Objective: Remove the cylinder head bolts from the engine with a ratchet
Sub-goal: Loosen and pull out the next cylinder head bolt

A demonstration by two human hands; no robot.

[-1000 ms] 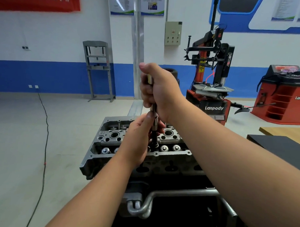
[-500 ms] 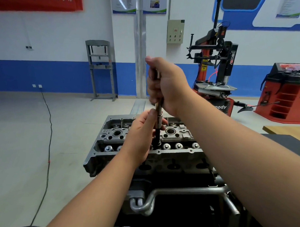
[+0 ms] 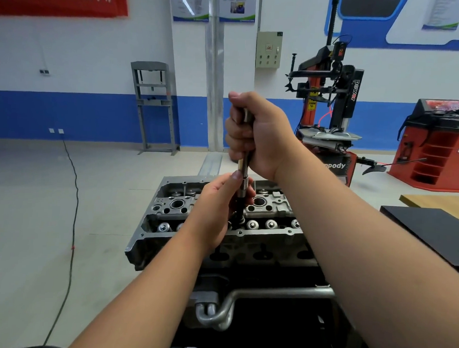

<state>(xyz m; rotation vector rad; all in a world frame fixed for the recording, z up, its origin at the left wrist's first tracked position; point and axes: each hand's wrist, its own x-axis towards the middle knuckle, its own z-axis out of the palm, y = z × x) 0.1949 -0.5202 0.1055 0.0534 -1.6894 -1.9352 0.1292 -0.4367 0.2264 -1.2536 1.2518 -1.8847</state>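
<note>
Right hand point(image 3: 261, 133) grips the upright ratchet point(image 3: 243, 179); below it, left hand point(image 3: 217, 207) pinches its shaft above the engine point(image 3: 221, 241).

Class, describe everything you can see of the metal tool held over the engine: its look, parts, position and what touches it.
The tool is a slim, steel-looking shaft standing nearly upright over the cylinder head. Its upper part is bright metal with a stepped collar; below that it turns dark. The right hand grips the top in a fist, and the left hand holds the lower part, hiding some of it. Its bottom end meets the head among the valve springs; any bolt is hidden.
</note>
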